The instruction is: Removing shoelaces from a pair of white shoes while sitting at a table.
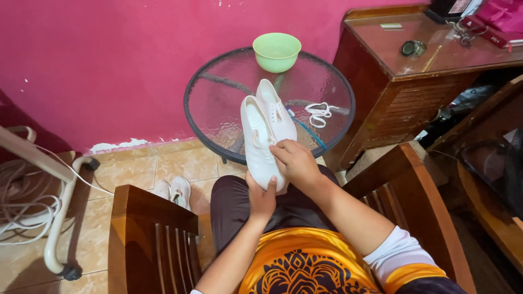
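My left hand (261, 198) grips the heel end of a white shoe (257, 139), holding it up in front of me with its opening facing me. My right hand (296, 162) rests on the shoe's right side, fingers curled over its edge. A second white shoe (278, 111) lies just behind it on the round glass table (218, 98). Loose white laces (318, 113) lie on the glass to the right, beside a blue-handled brush (306, 130).
A green bowl (277, 51) stands at the table's far edge. A wooden desk (414, 71) with small items is at right. Another pair of white shoes (174, 190) sits on the tiled floor. Wooden chair arms (147, 223) flank me; coiled hose (22, 207) lies left.
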